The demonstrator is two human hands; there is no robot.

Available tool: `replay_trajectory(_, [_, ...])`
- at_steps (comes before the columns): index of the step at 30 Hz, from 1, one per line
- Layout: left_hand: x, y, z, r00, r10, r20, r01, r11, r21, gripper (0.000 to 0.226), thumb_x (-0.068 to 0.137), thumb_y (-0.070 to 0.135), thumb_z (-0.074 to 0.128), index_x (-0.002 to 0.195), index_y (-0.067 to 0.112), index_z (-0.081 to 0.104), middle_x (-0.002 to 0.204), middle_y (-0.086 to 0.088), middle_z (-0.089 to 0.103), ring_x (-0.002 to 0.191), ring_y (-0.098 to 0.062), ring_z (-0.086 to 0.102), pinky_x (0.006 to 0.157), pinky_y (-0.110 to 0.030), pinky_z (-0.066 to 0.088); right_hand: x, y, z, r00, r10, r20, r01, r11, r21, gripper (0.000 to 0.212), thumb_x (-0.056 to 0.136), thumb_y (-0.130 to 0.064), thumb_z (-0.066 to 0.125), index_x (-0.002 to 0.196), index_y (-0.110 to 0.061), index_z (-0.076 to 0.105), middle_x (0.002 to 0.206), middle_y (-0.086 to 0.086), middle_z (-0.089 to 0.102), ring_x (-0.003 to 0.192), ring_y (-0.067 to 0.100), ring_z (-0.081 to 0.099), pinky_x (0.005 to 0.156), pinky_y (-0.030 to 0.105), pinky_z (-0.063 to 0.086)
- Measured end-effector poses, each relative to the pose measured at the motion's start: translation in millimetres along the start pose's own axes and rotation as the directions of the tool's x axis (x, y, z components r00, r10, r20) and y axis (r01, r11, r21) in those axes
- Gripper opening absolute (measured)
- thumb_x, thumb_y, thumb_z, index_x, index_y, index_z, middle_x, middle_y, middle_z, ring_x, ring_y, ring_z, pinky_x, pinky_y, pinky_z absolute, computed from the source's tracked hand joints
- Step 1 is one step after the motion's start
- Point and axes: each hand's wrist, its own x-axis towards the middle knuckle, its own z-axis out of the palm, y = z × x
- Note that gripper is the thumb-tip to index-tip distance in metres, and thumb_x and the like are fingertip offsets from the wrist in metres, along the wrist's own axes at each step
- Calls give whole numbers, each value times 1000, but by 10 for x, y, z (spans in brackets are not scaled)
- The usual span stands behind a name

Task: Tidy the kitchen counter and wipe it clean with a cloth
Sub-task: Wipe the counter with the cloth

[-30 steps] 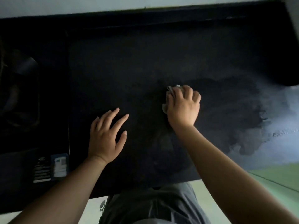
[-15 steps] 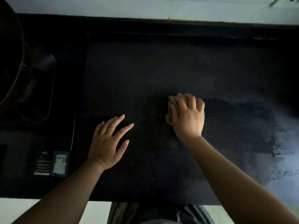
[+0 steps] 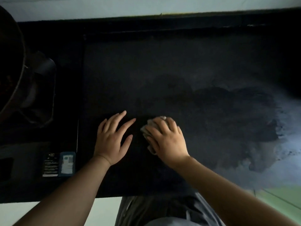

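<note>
The black kitchen counter (image 3: 162,66) fills the head view. My right hand (image 3: 168,141) lies on a bunched light cloth (image 3: 146,127), fingers curled over it and pressing it onto the counter near the middle. Only the cloth's left edge and a bit at my fingertips show; the rest is hidden under my palm. My left hand (image 3: 112,141) rests flat on the counter just left of the cloth, fingers spread and holding nothing. A darker wet smear (image 3: 236,115) spreads to the right of my right hand.
A dark pan (image 3: 11,62) sits on a stove at the far left. Stickers (image 3: 67,163) mark the stove's front right corner. A pale wall runs along the back. The counter's front edge (image 3: 146,195) is close to my body.
My right hand has dragged the cloth toward me and to the left, ending close beside my left hand. The left hand has stayed flat in place.
</note>
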Motion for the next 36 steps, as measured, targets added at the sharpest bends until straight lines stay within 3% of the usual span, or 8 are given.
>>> replay_trajectory(4, [-14,-5,-3,999,29,-27,-30,999,-12,49,89,42,39,136,31,42,149,-3,33,135,-24,30,109,-50,23,-367,135,-189,988,118,-101,-100,980,170,26,92,-31,51,116,-27,61,119,3,59,108,28,51,95,34,37])
replay_trajectory(7, [-18,-35,20,998,63,-28,-63,998,-15,48,90,42,38,136,30,42,149,-6,34,136,-26,30,108,-52,25,-544,229,-395,921,310,-236,-280,948,151,28,92,-28,54,119,-23,60,120,4,57,110,26,46,95,30,30])
replay_trajectory(17, [-591,-226,106,992,115,-42,-116,993,-4,51,90,42,36,139,28,40,152,-6,30,139,-29,28,110,-56,18,-1039,-464,162,740,623,-253,-628,775,71,29,91,-36,53,118,-26,59,128,4,52,114,29,34,89,43,40])
replay_trajectory(21, [-575,-231,97,993,101,-56,-102,995,-13,50,88,39,40,136,29,42,150,-5,33,137,-27,30,109,-54,19,-804,-935,380,804,537,-255,-545,837,44,29,90,-36,52,114,-25,62,124,4,56,115,32,41,85,43,42])
replay_trajectory(25, [-580,-242,110,993,99,-61,-100,995,-14,50,87,39,40,136,30,42,151,-5,31,139,-28,26,110,-55,16,-496,-697,341,843,475,-252,-498,867,-32,33,90,-39,48,118,-24,60,125,7,54,113,36,42,83,44,43])
replay_trajectory(30, [-576,-244,112,995,76,-70,-78,997,-24,49,87,40,42,135,32,42,152,-5,30,140,-28,24,111,-53,15,-178,-172,113,766,589,-258,-604,796,24,37,93,-40,43,125,-24,51,133,7,46,118,35,35,85,44,40])
replay_trajectory(34, [-562,-252,118,995,71,-67,-73,997,-25,49,87,40,41,135,33,43,151,-4,31,139,-28,25,111,-52,16,-585,-576,280,691,651,-315,-672,738,52,33,92,-36,45,121,-23,55,130,9,50,115,37,39,85,45,43])
replay_trajectory(36, [-559,-246,115,996,66,-58,-68,997,-27,49,87,40,41,135,33,43,151,-4,31,139,-28,25,110,-52,17,-673,-891,428,725,617,-306,-642,767,24,30,90,-35,48,116,-24,59,125,9,53,112,37,41,81,44,43])
